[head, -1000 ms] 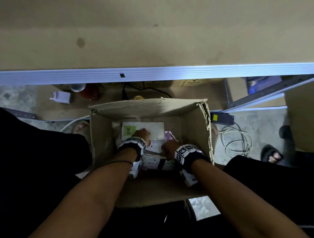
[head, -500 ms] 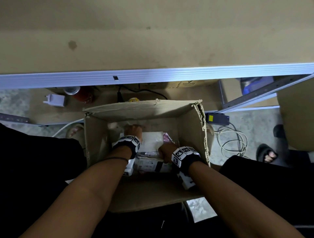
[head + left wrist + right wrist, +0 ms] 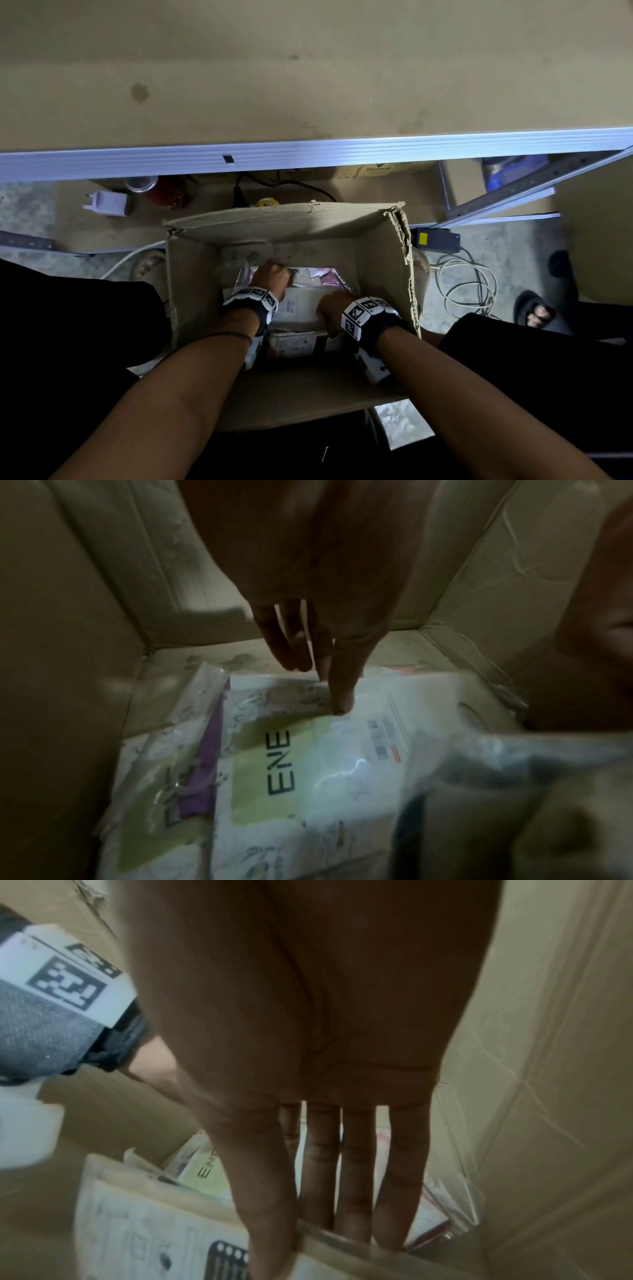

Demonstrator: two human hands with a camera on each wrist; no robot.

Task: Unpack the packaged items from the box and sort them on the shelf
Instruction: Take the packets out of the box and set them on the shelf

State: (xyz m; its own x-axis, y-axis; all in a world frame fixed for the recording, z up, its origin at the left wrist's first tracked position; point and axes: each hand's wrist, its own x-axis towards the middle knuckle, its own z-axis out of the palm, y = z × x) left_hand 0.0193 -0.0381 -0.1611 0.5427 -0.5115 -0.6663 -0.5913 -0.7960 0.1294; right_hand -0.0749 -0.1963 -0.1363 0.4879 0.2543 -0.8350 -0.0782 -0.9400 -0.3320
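Observation:
An open cardboard box (image 3: 191,281) stands on the floor below the shelf board (image 3: 308,85). Both hands are inside it. My left hand (image 3: 270,277) points down with straight fingers, one fingertip (image 3: 339,704) touching the upper part of a white plastic-wrapped package with a green "ENE" label (image 3: 308,772). A second wrapped pack with a purple stripe (image 3: 202,777) lies to its left. My right hand (image 3: 329,313) pinches the edge of a white package with black print (image 3: 154,1240) between thumb and fingers (image 3: 352,1191). A pink package (image 3: 329,277) lies at the back.
On the floor behind the box are a white plug (image 3: 109,204), a red can (image 3: 161,192) and a black cable. To the right lie a black adapter (image 3: 435,238) and coiled cables (image 3: 469,284). A sandalled foot (image 3: 537,311) stands further right. The shelf's metal rim (image 3: 342,150) runs overhead.
My left hand has slid from the green label to the far edge of the white package. That package now sits nearer me, and the pink package behind it shows.

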